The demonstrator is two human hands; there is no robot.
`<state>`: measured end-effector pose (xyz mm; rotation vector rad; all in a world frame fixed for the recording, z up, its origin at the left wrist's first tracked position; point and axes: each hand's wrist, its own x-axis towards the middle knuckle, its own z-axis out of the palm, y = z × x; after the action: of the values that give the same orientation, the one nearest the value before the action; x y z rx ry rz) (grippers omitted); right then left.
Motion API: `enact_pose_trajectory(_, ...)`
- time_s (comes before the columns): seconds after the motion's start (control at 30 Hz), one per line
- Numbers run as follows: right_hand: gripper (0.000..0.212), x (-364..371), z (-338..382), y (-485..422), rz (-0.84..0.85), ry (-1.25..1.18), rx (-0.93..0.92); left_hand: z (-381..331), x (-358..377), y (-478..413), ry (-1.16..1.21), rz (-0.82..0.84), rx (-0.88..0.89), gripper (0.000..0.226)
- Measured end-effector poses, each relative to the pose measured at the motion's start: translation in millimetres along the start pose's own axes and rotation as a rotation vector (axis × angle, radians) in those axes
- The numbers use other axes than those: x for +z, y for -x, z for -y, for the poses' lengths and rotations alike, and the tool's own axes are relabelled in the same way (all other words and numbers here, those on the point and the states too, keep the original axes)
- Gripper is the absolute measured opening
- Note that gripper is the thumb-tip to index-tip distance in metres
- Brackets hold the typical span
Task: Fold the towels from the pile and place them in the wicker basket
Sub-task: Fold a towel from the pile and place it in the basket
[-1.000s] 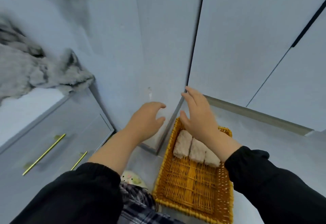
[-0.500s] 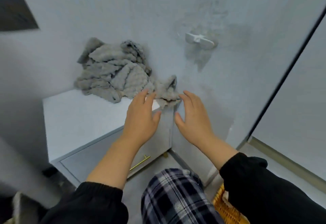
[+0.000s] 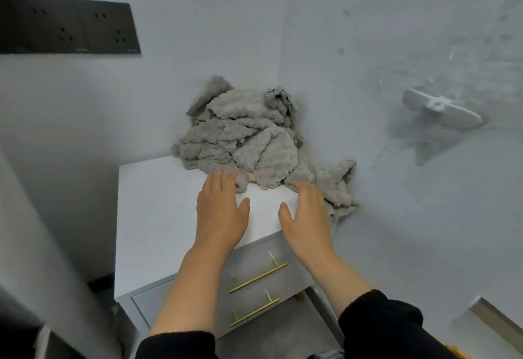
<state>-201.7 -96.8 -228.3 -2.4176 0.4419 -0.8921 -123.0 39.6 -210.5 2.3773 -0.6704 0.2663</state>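
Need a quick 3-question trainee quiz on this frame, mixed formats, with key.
1. True or false: the left hand and the right hand are both open, with nothing in their grip.
2. The towel pile lies: A) on a chair; B) on the white cabinet, back in the wall corner; C) on a bed.
3. Fill in: the cabinet front shows ___ brass handles.
Key: 1 true; 2 B; 3 two.
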Motion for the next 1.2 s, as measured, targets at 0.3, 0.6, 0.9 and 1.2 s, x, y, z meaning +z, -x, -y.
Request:
enact_pose_trajectory(0.3,0.036,74.4,-15.1,-82.4,0.199,0.521,-0.412,52.3,21.7,-18.7,-0.162,0.269,-0.203,0.068)
enact_pose_trajectory(0.6,0.018,92.8,-26.6,-133.7,0.171,0.844,-0.843,64.4,34.2,-24.6,-0.387,0.353,-0.227,0.065)
enact_pose_trajectory(0.9,0.01,58.5,-20.3,-161.2,-0.186,0.441,-0.713,61.5,41.2,-20.9,-0.416,0.268,-0.269,0.064)
enact_pose_trajectory(1.2,0.017,10.9,48.4,-185.3,-0.298,0.009,-0.107,62.8,37.4,-19.1,-0.244,0.141,-0.248,0.08)
